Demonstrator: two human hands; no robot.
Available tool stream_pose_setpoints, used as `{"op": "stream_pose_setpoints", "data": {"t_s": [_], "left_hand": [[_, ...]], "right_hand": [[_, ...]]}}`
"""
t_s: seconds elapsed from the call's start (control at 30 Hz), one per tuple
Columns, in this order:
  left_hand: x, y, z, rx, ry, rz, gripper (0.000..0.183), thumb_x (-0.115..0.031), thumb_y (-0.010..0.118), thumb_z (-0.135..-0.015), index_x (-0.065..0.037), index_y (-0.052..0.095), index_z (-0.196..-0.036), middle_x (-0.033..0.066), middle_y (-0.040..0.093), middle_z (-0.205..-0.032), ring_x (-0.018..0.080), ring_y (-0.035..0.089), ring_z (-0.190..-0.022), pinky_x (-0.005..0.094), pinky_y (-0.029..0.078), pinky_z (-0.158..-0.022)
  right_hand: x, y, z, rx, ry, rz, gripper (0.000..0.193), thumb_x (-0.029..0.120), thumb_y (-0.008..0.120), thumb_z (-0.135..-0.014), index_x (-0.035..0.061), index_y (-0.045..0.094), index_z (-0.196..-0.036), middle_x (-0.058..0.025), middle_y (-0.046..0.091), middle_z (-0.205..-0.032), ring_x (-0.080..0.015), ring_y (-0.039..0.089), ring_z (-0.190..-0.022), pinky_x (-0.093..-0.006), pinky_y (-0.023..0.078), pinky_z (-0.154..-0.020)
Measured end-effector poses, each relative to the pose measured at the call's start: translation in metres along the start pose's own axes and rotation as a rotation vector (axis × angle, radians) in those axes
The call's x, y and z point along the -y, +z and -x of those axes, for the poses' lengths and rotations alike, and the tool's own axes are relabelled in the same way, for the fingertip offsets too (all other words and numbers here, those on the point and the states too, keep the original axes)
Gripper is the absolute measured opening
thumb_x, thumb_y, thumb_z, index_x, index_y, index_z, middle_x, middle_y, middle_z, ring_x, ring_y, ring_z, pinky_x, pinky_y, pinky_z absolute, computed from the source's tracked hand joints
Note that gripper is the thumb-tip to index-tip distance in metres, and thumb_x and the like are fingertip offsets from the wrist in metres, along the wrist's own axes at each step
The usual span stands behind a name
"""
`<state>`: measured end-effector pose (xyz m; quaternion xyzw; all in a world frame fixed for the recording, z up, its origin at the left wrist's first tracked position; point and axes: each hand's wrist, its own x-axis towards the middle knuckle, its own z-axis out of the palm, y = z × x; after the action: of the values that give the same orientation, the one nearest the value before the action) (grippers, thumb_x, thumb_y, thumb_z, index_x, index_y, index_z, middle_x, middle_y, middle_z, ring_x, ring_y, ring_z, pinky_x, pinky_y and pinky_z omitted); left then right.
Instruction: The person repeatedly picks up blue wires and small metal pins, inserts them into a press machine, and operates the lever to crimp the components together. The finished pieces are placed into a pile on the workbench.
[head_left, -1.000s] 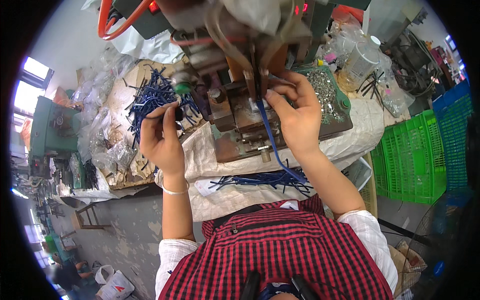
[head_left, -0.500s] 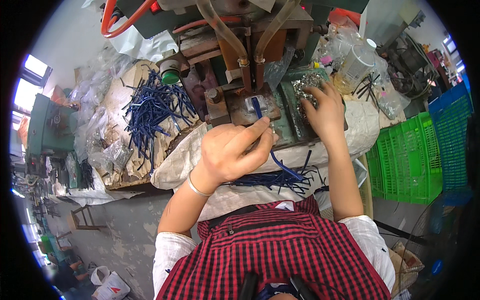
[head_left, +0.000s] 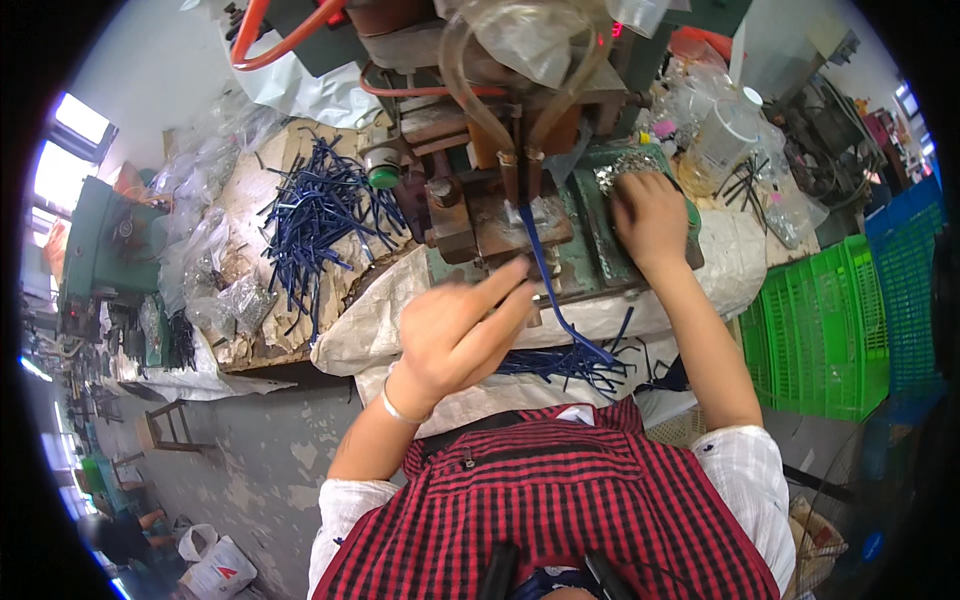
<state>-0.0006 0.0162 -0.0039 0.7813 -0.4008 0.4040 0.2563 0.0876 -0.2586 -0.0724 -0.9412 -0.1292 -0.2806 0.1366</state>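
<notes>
A long blue strip (head_left: 546, 278) has its far end on a small metal block under the two prongs (head_left: 522, 176) of a machine. Its near end hangs over the front edge. Just left of the strip is my left hand (head_left: 455, 330), blurred, fingers stretched out and apart from it. My right hand (head_left: 652, 222) is at the pile of small shiny metal pieces (head_left: 632, 164) in a green tray on the right. Its fingers are curled together and their tips are hidden, so what they hold cannot be made out.
A heap of blue strips (head_left: 325, 210) lies on the board at left; more strips (head_left: 565, 362) lie at the front edge. A green button (head_left: 382, 177) sits left of the prongs. A clear plastic jar (head_left: 715, 148) and green crates (head_left: 825, 330) stand at right.
My left hand has let go of the blue strip and drawn back slightly. The strip's far end now lies beneath the prongs. My right hand's fingers have curled in at the metal pieces.
</notes>
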Motion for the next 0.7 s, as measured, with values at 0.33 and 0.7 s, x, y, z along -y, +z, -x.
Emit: {"op": "stream_pose_setpoints", "data": {"t_s": [0.33,0.7], "left_hand": [[0.128,-0.061,0.045,0.08,-0.808,-0.621,0.024,-0.029,0.073,-0.09,-0.005,0.073,-0.09,0.0096,0.069,-0.085,0.0256,0.067,-0.079,0.0364,0.051,-0.069],[0.19,-0.005,0.114,0.264,-1.079,-0.733,0.028,-0.037,0.073,-0.085,-0.009,0.076,-0.083,0.0102,0.067,-0.087,0.0326,0.066,-0.081,0.0429,0.052,-0.069]], "right_hand": [[0.002,-0.004,-0.001,-0.216,0.258,-0.366,0.014,0.009,0.067,-0.089,0.0053,0.071,-0.102,-0.013,0.072,-0.093,-0.0305,0.069,-0.088,-0.0371,0.053,-0.08],[0.008,-0.039,0.042,-0.195,0.664,-0.407,0.013,0.004,0.069,-0.086,0.0024,0.073,-0.098,-0.0108,0.072,-0.09,-0.0228,0.069,-0.083,-0.0335,0.053,-0.079]]}}
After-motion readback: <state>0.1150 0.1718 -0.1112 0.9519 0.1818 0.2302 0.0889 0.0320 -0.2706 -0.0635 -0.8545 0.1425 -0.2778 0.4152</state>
